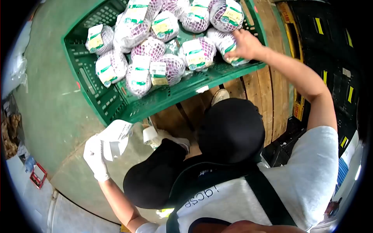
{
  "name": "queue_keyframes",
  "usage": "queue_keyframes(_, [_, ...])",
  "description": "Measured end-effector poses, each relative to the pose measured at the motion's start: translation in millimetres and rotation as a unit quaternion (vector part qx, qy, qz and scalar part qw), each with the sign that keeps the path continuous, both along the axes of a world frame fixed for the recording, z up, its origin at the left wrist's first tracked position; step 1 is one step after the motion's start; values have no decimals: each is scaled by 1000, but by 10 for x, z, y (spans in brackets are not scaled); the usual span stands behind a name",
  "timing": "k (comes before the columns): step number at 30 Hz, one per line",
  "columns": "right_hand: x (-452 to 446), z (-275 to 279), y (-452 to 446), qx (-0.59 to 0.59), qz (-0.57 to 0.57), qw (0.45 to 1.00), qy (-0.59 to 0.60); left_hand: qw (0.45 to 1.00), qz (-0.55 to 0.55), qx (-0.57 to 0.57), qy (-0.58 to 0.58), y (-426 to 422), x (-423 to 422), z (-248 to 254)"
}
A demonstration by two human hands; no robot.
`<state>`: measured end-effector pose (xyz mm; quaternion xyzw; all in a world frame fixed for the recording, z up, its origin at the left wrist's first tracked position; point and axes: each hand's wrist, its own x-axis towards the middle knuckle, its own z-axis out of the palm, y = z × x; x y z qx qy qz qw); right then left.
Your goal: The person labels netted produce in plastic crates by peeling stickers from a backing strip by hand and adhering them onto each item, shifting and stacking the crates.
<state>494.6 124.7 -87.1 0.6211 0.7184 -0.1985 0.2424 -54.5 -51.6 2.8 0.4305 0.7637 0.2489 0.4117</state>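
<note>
Hands well apart, each on a different object. The left hand [94,156], in a white glove, sits outside the crate's near left corner, fingers closed on a white paper strip [117,133] that curls and folds downward; print shows faintly on its upper face (too blurred to read). The right hand [250,47], ungloved, reaches over the near right part of a green crate [167,101], thumb and fingers spread about a wrapped package [221,40]; contact is visible, but whether the hand grips or merely rests cannot be told. That package lies inside the crate near its right end, partly hidden by the hand. A second package [199,54] lies just to its left, and another [227,16] lies directly beyond it. The visible packages show purple contents under white netting and clear film, with green, white and yellowish labels; they lie at varied angles, several touching, and one at the left [100,39] is near the perforated crate wall. Below the crate's near edge: wooden slats [258,91] and a light shoe [220,96]. The person's black-clad knees [233,132] are bent. Green floor [54,89] extends to the left; black crates [326,23] with yellow markings stand at the right.
</note>
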Motion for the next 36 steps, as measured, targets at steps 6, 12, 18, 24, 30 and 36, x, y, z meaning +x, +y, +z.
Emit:
queue_keyframes(6, [-23,-44,-171,100,76,991,55,999,7,-37,-4,45,19,-21])
queue_keyframes(12, [-39,1,-55,153,114,982,-3,998,-4,6,-60,181,53,-108])
queue_keyframes(18, [-61,-275,715,464,90,866,162,999,-5,4,-38,290,180,30])
queue_keyframes(24, [-470,-101,908,466,137,861,149,998,-32,42,-27,448,184,166])
queue_keyframes(30, [-2601,277,-186,-226,87,763,599,998,-27,50,-27,473,144,259])
queue_keyframes(36, [-3733,488,-670,-311,16,709,632,974,108,198,27,320,-68,170])
